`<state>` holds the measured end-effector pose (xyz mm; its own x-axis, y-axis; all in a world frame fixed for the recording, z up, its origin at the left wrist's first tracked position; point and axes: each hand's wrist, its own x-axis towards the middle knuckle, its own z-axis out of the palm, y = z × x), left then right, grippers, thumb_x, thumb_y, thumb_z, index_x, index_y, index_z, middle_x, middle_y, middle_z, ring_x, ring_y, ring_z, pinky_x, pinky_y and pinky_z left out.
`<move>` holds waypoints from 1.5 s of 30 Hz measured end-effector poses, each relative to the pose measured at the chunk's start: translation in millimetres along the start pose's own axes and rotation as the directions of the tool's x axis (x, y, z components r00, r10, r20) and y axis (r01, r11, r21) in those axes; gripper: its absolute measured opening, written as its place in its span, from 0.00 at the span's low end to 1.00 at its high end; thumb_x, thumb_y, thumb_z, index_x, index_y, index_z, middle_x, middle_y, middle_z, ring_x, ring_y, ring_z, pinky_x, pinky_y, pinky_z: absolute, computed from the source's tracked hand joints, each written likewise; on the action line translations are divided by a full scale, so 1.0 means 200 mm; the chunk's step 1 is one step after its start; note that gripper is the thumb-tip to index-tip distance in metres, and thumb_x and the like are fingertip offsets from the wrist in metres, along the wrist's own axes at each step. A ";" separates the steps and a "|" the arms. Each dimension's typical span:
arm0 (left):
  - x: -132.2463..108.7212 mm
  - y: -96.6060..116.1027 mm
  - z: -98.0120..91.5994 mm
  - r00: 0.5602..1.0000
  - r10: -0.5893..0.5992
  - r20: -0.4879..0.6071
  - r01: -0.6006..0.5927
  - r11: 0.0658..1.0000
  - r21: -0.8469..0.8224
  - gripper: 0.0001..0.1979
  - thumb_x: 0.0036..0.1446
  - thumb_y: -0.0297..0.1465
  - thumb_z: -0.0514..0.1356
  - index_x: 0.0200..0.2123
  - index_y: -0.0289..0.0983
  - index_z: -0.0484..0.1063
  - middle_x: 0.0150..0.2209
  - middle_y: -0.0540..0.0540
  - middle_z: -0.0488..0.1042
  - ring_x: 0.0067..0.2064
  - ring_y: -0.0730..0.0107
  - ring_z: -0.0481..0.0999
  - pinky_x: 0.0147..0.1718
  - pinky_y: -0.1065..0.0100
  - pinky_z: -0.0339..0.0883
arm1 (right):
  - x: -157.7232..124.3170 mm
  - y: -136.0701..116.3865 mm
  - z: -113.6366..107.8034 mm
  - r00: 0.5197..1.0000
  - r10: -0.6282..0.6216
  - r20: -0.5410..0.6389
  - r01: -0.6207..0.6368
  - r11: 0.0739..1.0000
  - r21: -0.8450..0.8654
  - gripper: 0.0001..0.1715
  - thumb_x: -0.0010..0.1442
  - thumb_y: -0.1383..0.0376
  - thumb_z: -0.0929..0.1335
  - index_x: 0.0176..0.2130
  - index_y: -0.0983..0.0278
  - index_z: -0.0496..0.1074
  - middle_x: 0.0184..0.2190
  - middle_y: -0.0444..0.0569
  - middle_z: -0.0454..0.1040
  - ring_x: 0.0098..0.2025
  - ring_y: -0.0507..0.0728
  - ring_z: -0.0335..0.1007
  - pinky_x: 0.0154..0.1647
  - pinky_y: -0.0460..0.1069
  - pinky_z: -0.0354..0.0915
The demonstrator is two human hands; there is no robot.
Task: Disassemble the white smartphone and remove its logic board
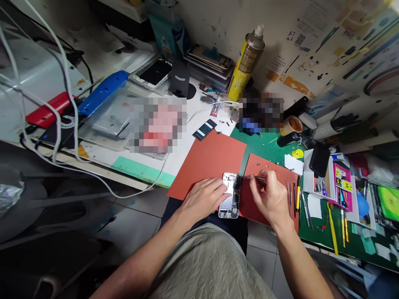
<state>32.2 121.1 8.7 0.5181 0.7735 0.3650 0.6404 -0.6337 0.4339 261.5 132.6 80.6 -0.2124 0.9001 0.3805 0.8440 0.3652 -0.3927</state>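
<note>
Clutter Lined The Bench

From my remote seat I saw a yellow spray can (pixel 245 65) standing upright near the marked wall (pixel 224 39); to its left sat stacked plastic boxes (pixel 215 77) with flat panels (pixel 210 57) on top; further left lay a white-framed phone (pixel 154 74), its screen dark; beyond that I made out a blue tool (pixel 106 91) near a red handle (pixel 51 110), with white cables (pixel 66 74) looping across; a small labelled tube (pixel 215 109) lay below the can; on the right I noticed a yellow cap (pixel 297 153), a pink tray (pixel 337 180) of small tools, a round blue object (pixel 363 204) and a bright green packet (pixel 388 202).
</note>
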 end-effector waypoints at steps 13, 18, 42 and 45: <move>0.00 0.00 -0.01 1.000 -0.005 -0.010 0.005 1.000 -0.010 0.14 0.75 0.36 0.59 0.34 0.39 0.69 0.33 0.50 0.73 0.34 0.65 0.74 0.35 0.61 0.62 | 0.09 0.03 -0.02 0.980 -0.160 0.120 0.162 0.987 -0.008 0.08 0.75 0.68 0.66 0.42 0.58 0.63 0.32 0.44 0.71 0.30 0.54 0.68 0.31 0.50 0.65; 0.00 0.00 -0.01 1.000 -0.004 -0.015 0.004 1.000 -0.009 0.14 0.75 0.36 0.59 0.34 0.39 0.69 0.33 0.50 0.73 0.34 0.65 0.74 0.35 0.61 0.63 | 0.08 0.03 -0.03 0.974 -0.153 0.167 0.153 0.988 0.013 0.06 0.74 0.68 0.66 0.44 0.58 0.64 0.35 0.47 0.74 0.33 0.55 0.71 0.34 0.51 0.67; 0.00 0.00 -0.01 1.000 -0.012 -0.008 0.012 0.999 -0.031 0.14 0.75 0.35 0.59 0.33 0.39 0.69 0.33 0.49 0.74 0.35 0.65 0.75 0.35 0.61 0.63 | 0.10 0.02 -0.03 0.973 -0.158 0.167 0.152 0.987 0.044 0.04 0.71 0.68 0.67 0.45 0.59 0.66 0.36 0.47 0.75 0.33 0.56 0.71 0.34 0.52 0.68; 0.00 0.01 -0.01 1.000 -0.016 0.000 0.016 1.000 -0.026 0.14 0.75 0.35 0.59 0.33 0.39 0.69 0.33 0.49 0.74 0.35 0.64 0.75 0.35 0.61 0.63 | 0.10 0.02 -0.03 0.970 -0.172 0.170 0.168 0.985 0.038 0.04 0.71 0.68 0.66 0.45 0.59 0.66 0.35 0.48 0.74 0.34 0.57 0.71 0.35 0.53 0.68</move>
<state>31.9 121.2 11.6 0.5078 0.7834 0.3584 0.6335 -0.6215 0.4608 263.1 150.4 92.0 -0.4352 0.8510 0.2940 0.7769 0.5200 -0.3550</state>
